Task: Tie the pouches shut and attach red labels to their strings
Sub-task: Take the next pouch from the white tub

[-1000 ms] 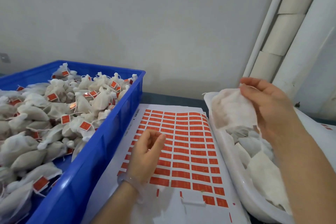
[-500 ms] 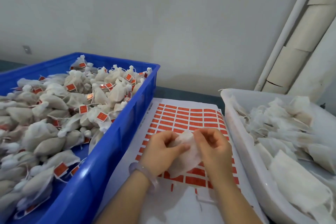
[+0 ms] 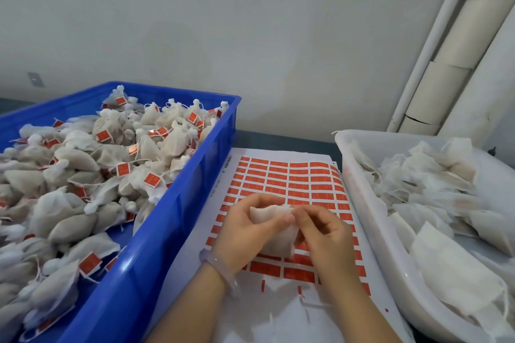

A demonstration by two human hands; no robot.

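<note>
A small white mesh pouch (image 3: 274, 234) hangs between both hands above the label sheet. My left hand (image 3: 245, 231) grips its left side, thumb on the front of the pouch. My right hand (image 3: 323, 234) pinches the pouch's top right corner, fingers curled. Underneath lies a white sheet of red labels (image 3: 289, 178), with several labels gone from its near rows. The pouch's string is hidden by my fingers.
A blue crate (image 3: 156, 245) on the left holds a heap of tied pouches with red labels (image 3: 152, 179). A white tub (image 3: 370, 220) on the right holds untied flat pouches (image 3: 434, 192). A wall and white pipes stand behind the table.
My right hand brought a pouch from the white tub to the middle, above the label sheet. My left hand rose off the sheet and took hold of the pouch too.
</note>
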